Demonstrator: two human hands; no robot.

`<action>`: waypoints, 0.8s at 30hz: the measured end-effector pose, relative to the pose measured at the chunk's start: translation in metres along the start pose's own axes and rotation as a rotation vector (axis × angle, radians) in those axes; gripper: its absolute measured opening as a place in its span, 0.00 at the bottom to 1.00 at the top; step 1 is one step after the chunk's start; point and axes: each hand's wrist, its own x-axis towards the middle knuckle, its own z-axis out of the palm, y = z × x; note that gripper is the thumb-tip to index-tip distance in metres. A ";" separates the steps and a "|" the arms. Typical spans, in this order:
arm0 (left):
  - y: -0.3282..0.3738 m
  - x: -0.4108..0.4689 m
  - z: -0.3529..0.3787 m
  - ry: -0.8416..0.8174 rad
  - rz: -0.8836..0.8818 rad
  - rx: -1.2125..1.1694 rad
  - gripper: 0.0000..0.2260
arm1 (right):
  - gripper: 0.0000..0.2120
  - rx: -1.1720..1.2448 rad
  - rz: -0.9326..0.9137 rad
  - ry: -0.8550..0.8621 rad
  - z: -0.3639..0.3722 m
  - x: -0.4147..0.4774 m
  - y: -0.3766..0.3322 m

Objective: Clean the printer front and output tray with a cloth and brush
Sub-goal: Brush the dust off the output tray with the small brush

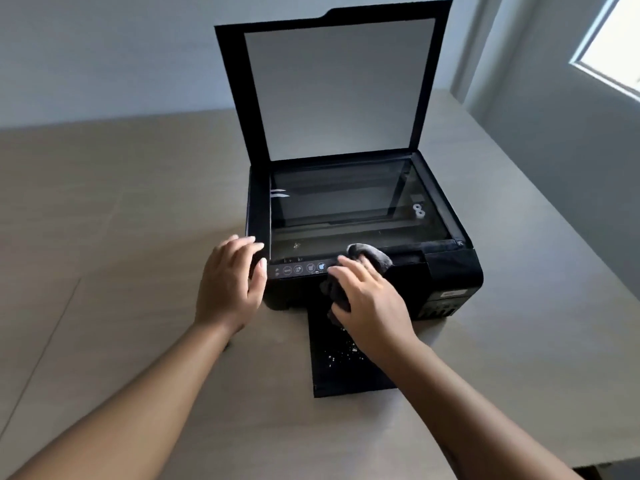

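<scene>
Here, the right hand [370,299], fingers flat, presses the dark cloth [375,258] on the printer [450,268] front edge. The left hand [230,282], fingers relaxed, rests on its left corner; the speckled output tray [332,375] lies on the worktop [138,237]

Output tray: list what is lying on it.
White specks lie scattered on the black output tray. The right hand and the grey cloth under it cover the tray's inner end, so anything there is hidden.

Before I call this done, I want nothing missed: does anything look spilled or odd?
White specks lie scattered on the black output tray, beside the right hand pressing the cloth on the printer front. Nothing else stands out.
</scene>
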 end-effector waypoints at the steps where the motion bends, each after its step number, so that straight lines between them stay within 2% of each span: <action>1: -0.004 -0.014 -0.003 0.037 -0.031 0.024 0.13 | 0.23 0.005 -0.065 -0.022 0.004 -0.002 -0.006; 4: -0.016 -0.054 -0.011 0.039 -0.144 0.078 0.13 | 0.25 0.045 -0.159 -0.071 0.019 -0.010 -0.024; 8: -0.046 -0.115 -0.023 -0.099 -0.268 0.144 0.13 | 0.26 0.102 -0.290 -0.168 0.053 -0.013 -0.057; 11: -0.069 -0.159 -0.032 -0.177 -0.418 0.144 0.17 | 0.26 0.152 -0.302 -0.276 0.083 -0.012 -0.084; 14: -0.087 -0.192 -0.038 -0.259 -0.496 0.135 0.20 | 0.26 0.181 -0.341 -0.313 0.112 -0.014 -0.109; 16: -0.102 -0.212 -0.042 -0.310 -0.538 0.138 0.23 | 0.29 0.236 -0.353 -0.467 0.133 -0.016 -0.130; 18: -0.117 -0.228 -0.044 -0.360 -0.565 0.145 0.24 | 0.37 0.260 -0.290 -0.784 0.150 -0.015 -0.145; 19: -0.126 -0.235 -0.045 -0.390 -0.571 0.144 0.25 | 0.41 0.256 -0.238 -0.885 0.159 -0.012 -0.153; 20: -0.131 -0.240 -0.044 -0.406 -0.569 0.141 0.26 | 0.42 0.292 -0.171 -0.886 0.166 -0.009 -0.157; 21: -0.136 -0.243 -0.045 -0.409 -0.571 0.130 0.27 | 0.38 0.350 -0.091 -0.803 0.173 -0.005 -0.159; 23: -0.141 -0.244 -0.047 -0.397 -0.595 0.080 0.28 | 0.23 0.326 0.048 -0.534 0.185 0.006 -0.157; 24: -0.142 -0.242 -0.048 -0.384 -0.599 0.045 0.28 | 0.20 0.249 0.115 -0.456 0.190 0.011 -0.155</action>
